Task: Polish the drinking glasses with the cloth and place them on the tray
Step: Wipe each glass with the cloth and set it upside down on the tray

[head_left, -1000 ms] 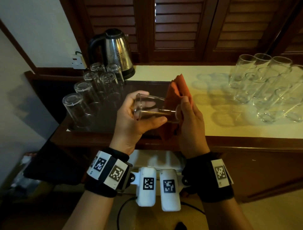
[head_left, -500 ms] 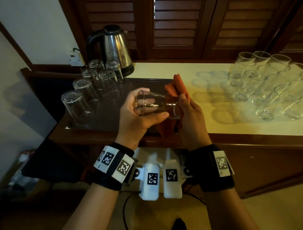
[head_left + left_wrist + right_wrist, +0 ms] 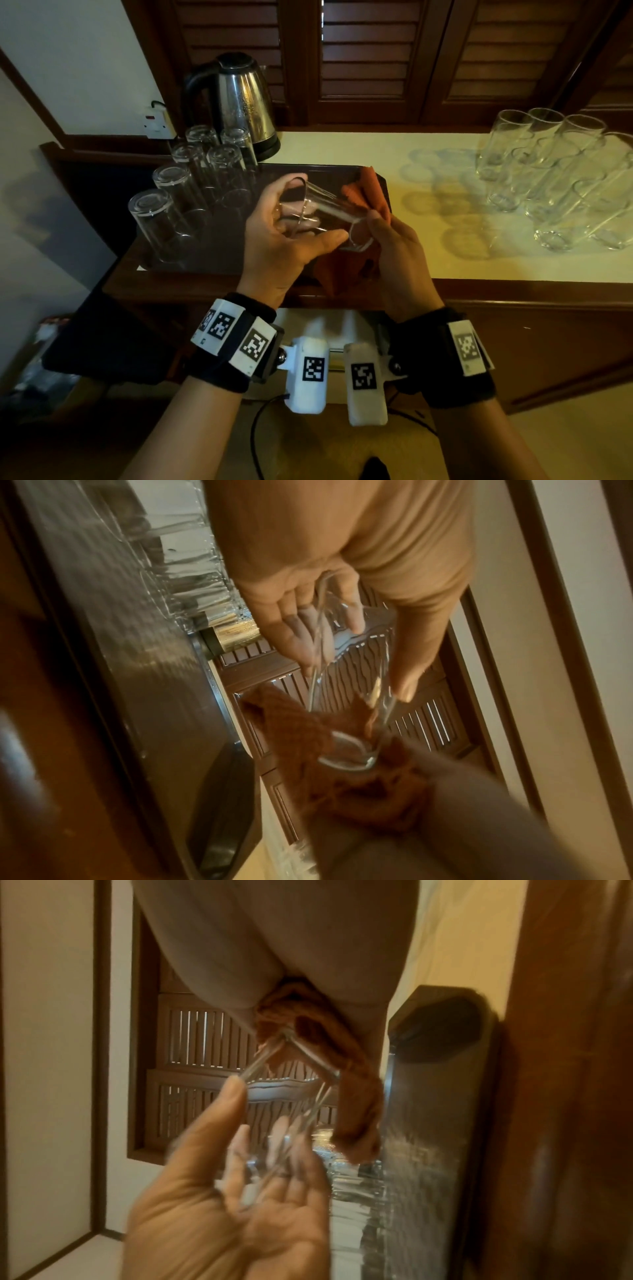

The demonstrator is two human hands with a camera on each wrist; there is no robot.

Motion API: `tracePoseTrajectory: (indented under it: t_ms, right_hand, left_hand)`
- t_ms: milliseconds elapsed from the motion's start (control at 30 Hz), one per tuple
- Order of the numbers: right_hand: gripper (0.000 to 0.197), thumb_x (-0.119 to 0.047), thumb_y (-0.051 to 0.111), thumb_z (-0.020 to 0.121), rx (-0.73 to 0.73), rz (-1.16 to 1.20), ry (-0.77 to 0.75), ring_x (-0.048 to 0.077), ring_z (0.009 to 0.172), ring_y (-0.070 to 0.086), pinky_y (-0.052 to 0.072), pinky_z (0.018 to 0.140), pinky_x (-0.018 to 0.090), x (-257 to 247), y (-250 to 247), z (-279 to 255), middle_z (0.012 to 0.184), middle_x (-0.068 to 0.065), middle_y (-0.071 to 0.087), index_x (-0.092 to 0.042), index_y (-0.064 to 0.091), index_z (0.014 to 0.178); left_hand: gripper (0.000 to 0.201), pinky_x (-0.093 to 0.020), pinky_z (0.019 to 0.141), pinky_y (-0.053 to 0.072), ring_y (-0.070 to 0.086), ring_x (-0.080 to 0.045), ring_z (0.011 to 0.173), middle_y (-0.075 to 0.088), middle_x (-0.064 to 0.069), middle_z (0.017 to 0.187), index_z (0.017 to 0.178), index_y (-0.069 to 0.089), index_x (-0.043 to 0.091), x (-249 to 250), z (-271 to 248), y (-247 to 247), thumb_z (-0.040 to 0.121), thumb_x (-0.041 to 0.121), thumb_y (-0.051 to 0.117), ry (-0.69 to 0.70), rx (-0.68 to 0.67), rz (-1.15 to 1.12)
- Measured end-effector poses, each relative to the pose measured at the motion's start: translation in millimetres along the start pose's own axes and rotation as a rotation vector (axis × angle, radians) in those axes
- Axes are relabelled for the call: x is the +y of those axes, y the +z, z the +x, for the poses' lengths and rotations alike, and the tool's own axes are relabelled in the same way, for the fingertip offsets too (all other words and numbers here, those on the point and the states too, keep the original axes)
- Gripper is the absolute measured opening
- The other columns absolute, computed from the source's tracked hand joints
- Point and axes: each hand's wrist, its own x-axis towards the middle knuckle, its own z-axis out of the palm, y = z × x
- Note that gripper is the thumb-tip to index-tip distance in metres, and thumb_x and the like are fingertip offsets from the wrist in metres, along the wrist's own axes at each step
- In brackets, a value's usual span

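My left hand (image 3: 284, 236) has its grip round a clear drinking glass (image 3: 325, 219), fingers curled over the far side and thumb along the near wall, close to the open mouth. The glass lies almost on its side in the air, above the near right part of the dark tray (image 3: 219, 246), its thick base pointing right. My right hand (image 3: 394, 253) grips the orange cloth (image 3: 371, 192), bunched against that base; part of the cloth sticks up behind the glass and part hangs below my palm. In the right wrist view the cloth (image 3: 356, 1096) wraps the base end of the glass (image 3: 291, 1074). Six glasses (image 3: 178, 192) stand upside down on the tray's left side, just in front of a steel kettle (image 3: 243, 102). More upright glasses (image 3: 548, 171) cluster on the pale surface (image 3: 445, 246), well to the right.
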Motion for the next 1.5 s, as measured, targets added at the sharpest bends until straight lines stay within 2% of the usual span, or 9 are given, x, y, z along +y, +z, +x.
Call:
tracePoseTrajectory:
  t_ms: [67,133,300,533,667,833,1033,1300,1500]
  right_hand:
    - [0.036,-0.021,0.041,0.105,0.003,0.034,0.026,0.035,0.121,0.063,0.043,0.109,0.06,5,-1,3,0.126,0.011,0.07,-0.023,0.07,0.125]
    - [0.039,-0.024,0.036,0.108,0.001,0.062,0.036,0.031,0.127,0.06,0.039,0.113,0.059,6,-2,6,0.135,0.007,0.065,-0.029,0.059,0.139]
    - [0.042,-0.026,0.041,0.106,-0.056,0.008,0.027,0.03,0.125,0.062,0.043,0.11,0.052,5,-9,3,0.133,0.01,0.066,-0.021,0.05,0.147]
    - [0.025,-0.02,0.043,0.107,0.155,0.031,-0.009,0.015,0.077,0.074,0.058,0.064,0.029,-2,-23,0,0.088,0.001,0.078,-0.016,0.066,0.116]
    - [0.026,-0.021,0.045,0.107,0.23,0.046,-0.062,0.016,0.07,0.069,0.054,0.064,0.029,-13,-32,0,0.08,0.002,0.073,-0.013,0.068,0.114]
    - [0.023,-0.024,0.049,0.105,0.25,0.058,-0.122,0.025,0.084,0.062,0.05,0.076,0.038,-27,-35,1,0.088,0.006,0.065,-0.019,0.069,0.095]
    - [0.015,-0.012,0.05,0.104,0.154,-0.108,-0.281,0.012,0.082,0.063,0.053,0.065,0.025,-34,-25,-4,0.097,0.003,0.064,-0.015,0.061,0.112]
    - [0.025,-0.014,0.052,0.096,-0.236,-0.501,-0.441,0.01,0.1,0.06,0.047,0.087,0.024,-20,-8,-10,0.109,0.006,0.06,-0.013,0.067,0.115]
    - [0.049,-0.02,0.054,0.077,-0.535,-0.783,-0.359,0.025,0.096,0.059,0.047,0.077,0.029,-36,-10,-8,0.113,0.006,0.059,-0.008,0.064,0.124]
  left_hand:
    - [0.086,-0.026,0.078,0.059,0.073,-0.012,0.091,0.07,-0.003,0.107,0.128,0.053,0.025,-1,-2,0,0.053,0.022,0.093,0.043,-0.04,0.089]
    - [0.082,-0.031,0.081,0.06,0.072,-0.015,0.096,0.069,-0.006,0.11,0.126,0.054,0.032,-4,-4,2,0.052,0.034,0.09,0.058,-0.051,0.116]
    - [0.093,-0.021,0.08,0.055,0.072,-0.012,0.096,0.069,-0.007,0.108,0.136,0.043,0.015,-8,-1,6,0.059,-0.009,0.087,-0.014,-0.02,-0.074]
    - [0.064,-0.023,0.08,0.054,0.069,-0.012,0.091,0.071,0.003,0.095,0.116,0.061,0.013,-11,7,0,0.057,0.017,0.083,-0.105,-0.021,-0.297]
    - [0.063,-0.032,0.077,0.056,0.07,-0.036,0.099,0.06,-0.008,0.105,0.118,0.057,0.018,-10,8,-1,0.06,0.03,0.078,-0.152,-0.118,-0.219]
    - [0.057,-0.02,0.07,0.055,0.07,-0.009,0.08,0.061,0.007,0.096,0.115,0.059,0.024,-7,9,-7,0.062,0.023,0.08,-0.128,-0.356,0.033]
    - [0.066,-0.056,0.091,0.055,0.071,-0.028,0.093,0.072,-0.003,0.109,0.116,0.067,0.027,-7,11,-11,0.054,0.045,0.082,-0.168,-0.503,0.283]
    - [0.041,-0.056,0.088,0.055,0.071,-0.027,0.088,0.075,-0.006,0.091,0.092,0.071,0.025,-1,14,-17,0.055,0.039,0.081,-0.076,-0.391,0.339]
    - [0.05,-0.042,0.092,0.055,0.07,-0.016,0.096,0.075,0.001,0.098,0.101,0.069,0.028,8,23,-30,0.058,0.014,0.09,-0.045,-0.467,0.409]
